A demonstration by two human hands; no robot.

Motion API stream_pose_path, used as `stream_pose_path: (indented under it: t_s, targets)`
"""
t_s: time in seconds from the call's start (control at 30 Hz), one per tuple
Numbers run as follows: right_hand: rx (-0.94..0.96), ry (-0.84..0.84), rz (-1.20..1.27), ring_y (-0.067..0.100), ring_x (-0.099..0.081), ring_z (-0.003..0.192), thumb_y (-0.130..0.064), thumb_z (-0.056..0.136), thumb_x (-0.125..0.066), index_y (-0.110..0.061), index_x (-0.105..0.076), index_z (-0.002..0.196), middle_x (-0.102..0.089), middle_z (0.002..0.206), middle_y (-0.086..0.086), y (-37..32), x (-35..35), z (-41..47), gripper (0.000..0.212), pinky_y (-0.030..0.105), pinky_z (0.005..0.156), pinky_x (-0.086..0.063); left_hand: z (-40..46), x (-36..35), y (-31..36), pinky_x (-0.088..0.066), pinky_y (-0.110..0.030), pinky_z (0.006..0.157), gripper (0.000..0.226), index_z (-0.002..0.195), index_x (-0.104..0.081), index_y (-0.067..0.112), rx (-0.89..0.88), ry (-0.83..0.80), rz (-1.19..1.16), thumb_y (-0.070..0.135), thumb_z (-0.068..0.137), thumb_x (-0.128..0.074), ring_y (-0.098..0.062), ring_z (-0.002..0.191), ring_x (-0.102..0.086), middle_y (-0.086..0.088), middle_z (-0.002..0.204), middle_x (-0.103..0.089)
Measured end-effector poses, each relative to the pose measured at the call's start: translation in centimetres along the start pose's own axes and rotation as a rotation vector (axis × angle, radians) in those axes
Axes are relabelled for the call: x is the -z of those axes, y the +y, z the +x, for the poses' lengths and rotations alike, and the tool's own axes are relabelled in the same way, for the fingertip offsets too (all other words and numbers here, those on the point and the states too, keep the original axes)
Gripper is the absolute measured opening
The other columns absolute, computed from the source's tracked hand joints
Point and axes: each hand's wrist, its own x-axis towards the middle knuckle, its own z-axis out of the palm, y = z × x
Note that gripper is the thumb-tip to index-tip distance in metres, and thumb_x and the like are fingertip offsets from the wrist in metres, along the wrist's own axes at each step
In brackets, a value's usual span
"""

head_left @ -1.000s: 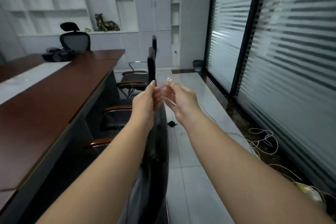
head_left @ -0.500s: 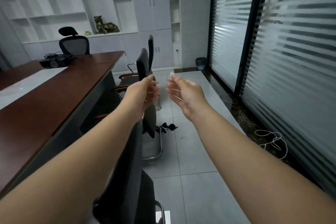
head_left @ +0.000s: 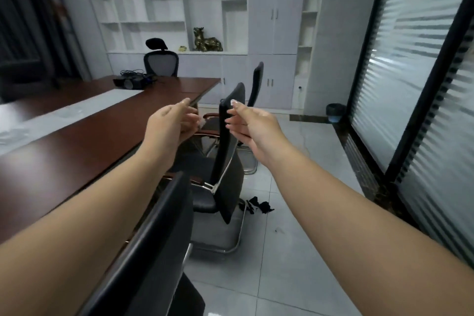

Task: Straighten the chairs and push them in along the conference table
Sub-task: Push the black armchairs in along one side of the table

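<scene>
While both bare arms reach forward from the bottom corners, the long dark red-brown wooden conference table [head_left: 84, 141] fills the left half of the frame. White shelving and cupboards [head_left: 205, 7] span the top, striped frosted-glass partition [head_left: 415, 59] on the right edge. Nearest black high-backed leather chair [head_left: 154, 244] sits bottom centre, its back edge-on. Second black leather chair with chrome sled frame [head_left: 228, 161] stands mid-frame, angled away from the table, seat not tucked under. Third black chair [head_left: 256, 82] is behind it; black mesh office chair with headrest [head_left: 161, 61] at the table's far end, upper left of centre. Left hand [head_left: 171, 126] centre, fingers loosely spread, holding nothing. Right hand [head_left: 252, 123] beside it, fingers relaxed and apart, fingertips at the second chair's top edge (contact unclear, blurry). Small black scraps [head_left: 259, 206] lie on grey tiles.
</scene>
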Motion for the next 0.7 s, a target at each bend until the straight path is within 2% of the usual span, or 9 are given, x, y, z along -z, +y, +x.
stream_pose_path:
  t_s: [0.1,0.2,0.27,0.4,0.5,0.6,0.7]
  targets:
    - [-0.057,-0.084,-0.001,0.011,-0.061,0.067,-0.028,0.09,-0.061,-0.015,-0.063,0.074,-0.063,0.069,0.0,0.9,-1.4,2.4,0.021,0.021,0.069,-0.052,0.8,0.8,-0.2,-0.051,-0.024,0.07,0.023,0.076,-0.058,0.012,-0.006,0.107,0.012,0.024,0.094,-0.051,-0.012,0.064,-0.06,0.004,0.053,-0.064]
    - [-0.126,-0.213,-0.001,0.011,-0.061,0.066,-0.027,0.089,-0.061,-0.014,-0.063,0.074,-0.062,0.068,0.001,2.1,-3.6,4.1,0.021,0.019,0.066,-0.052,0.9,2.3,-0.7,-0.052,-0.026,0.071,0.021,0.077,-0.06,0.011,-0.029,0.244,0.084,0.024,0.093,-0.053,-0.014,0.066,-0.061,-0.002,0.065,-0.064]
    - [-0.126,-0.316,0.011,0.01,-0.061,0.068,-0.028,0.089,-0.061,-0.012,-0.063,0.078,-0.062,0.07,0.001,2.6,-5.1,4.6,0.019,0.02,0.068,-0.053,0.4,3.4,-0.5,-0.053,-0.026,0.071,0.021,0.077,-0.06,0.011,-0.032,0.33,0.112,0.023,0.093,-0.053,-0.016,0.066,-0.061,-0.004,0.067,-0.064]
    - [-0.128,-0.586,-0.009,0.011,-0.063,0.068,-0.027,0.089,-0.062,-0.013,-0.065,0.078,-0.063,0.065,-0.002,3.9,-7.7,5.1,0.018,0.023,0.073,-0.054,-2.2,5.4,-0.6,-0.051,-0.028,0.075,0.025,0.075,-0.06,0.012,-0.034,0.54,0.128,0.025,0.094,-0.051,-0.015,0.067,-0.061,-0.003,0.066,-0.062]
    - [-0.15,-0.827,-0.069,0.014,-0.061,0.069,-0.026,0.089,-0.061,-0.014,-0.063,0.075,-0.062,0.068,0.0,5.1,-8.7,4.8,0.019,0.027,0.077,-0.053,-5.4,6.0,-1.2,-0.051,-0.024,0.065,0.025,0.074,-0.059,0.01,-0.039,0.745,0.142,0.024,0.094,-0.051,-0.014,0.062,-0.06,-0.002,0.064,-0.061]
    - [-0.038,-1.031,-0.241,0.017,-0.06,0.074,-0.029,0.09,-0.06,-0.017,-0.063,0.074,-0.063,0.073,0.001,6.2,-8.9,4.7,0.02,0.033,0.086,-0.051,-8.4,5.6,-1.7,-0.048,-0.023,0.066,0.027,0.073,-0.059,0.01,0.001,0.908,0.24,0.025,0.094,-0.052,-0.015,0.065,-0.059,-0.004,0.068,-0.062]
    - [0.12,-1.204,-0.42,0.012,-0.058,0.073,-0.034,0.089,-0.061,-0.017,-0.065,0.076,-0.064,0.074,-0.002,7.6,-8.0,4.7,0.022,0.026,0.077,-0.049,-11.6,4.5,-2.8,-0.049,-0.026,0.079,0.027,0.077,-0.061,0.015,0.124,1.023,0.459,0.035,0.093,-0.052,-0.016,0.083,-0.061,-0.001,0.08,-0.065]
